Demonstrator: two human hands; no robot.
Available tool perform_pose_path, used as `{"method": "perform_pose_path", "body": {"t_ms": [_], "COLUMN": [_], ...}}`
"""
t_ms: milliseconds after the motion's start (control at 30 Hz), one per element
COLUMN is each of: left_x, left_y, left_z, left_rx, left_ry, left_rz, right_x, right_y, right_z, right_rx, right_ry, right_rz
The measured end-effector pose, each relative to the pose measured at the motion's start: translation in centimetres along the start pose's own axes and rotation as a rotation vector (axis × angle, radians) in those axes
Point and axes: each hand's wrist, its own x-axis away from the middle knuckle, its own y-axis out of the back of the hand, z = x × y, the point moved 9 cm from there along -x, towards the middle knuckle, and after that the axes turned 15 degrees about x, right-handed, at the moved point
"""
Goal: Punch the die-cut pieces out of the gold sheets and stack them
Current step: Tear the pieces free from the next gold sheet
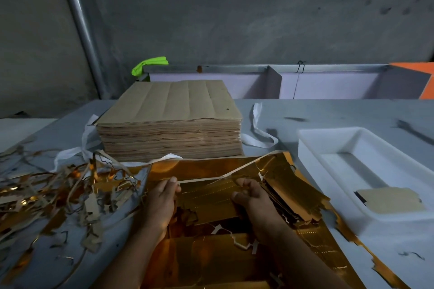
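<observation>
A gold die-cut piece (206,199) lies low in the middle of the view, held at both ends. My left hand (162,204) grips its left edge, thumb on top. My right hand (253,206) pinches its right edge. Under and around the piece lie more gold sheets (211,260), partly torn, with a strip of gold sheet (206,166) raised behind the hands. To the right of my right hand sits a pile of gold pieces (296,195). A tall stack of brown-backed sheets (171,122) stands behind on the table.
A heap of gold and brown offcut strips (47,195) covers the table's left side. A white tray (366,171) at the right holds a brown piece (392,200). White ribbons (258,129) lie beside the tall stack. Behind the grey table (328,115) runs a metal-framed partition.
</observation>
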Motion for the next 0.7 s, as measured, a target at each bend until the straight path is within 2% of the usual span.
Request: {"method": "perform_pose_path", "body": {"t_ms": [267,433,533,700], "left_x": [-0.4,-0.6,-0.7,-0.7], "left_y": [0.8,0.7,0.8,1.1], "left_z": [0.2,0.4,0.6,0.5], "left_rx": [0.021,0.042,0.026,-0.005], "left_ry": [-0.005,0.001,0.031,0.016], "left_rz": [-0.064,-0.076,-0.082,-0.099], "right_x": [-0.2,-0.1,0.8,2.1], "right_y": [-0.3,0.3,0.1,0.6], "right_z": [0.1,1.9,2.9,2.6], "right_rx": [-0.016,0.163,0.253,0.258], "right_ry": [0.000,0.001,-0.007,-0.015], "right_rz": [0.073,0.116,0.221,0.305]}}
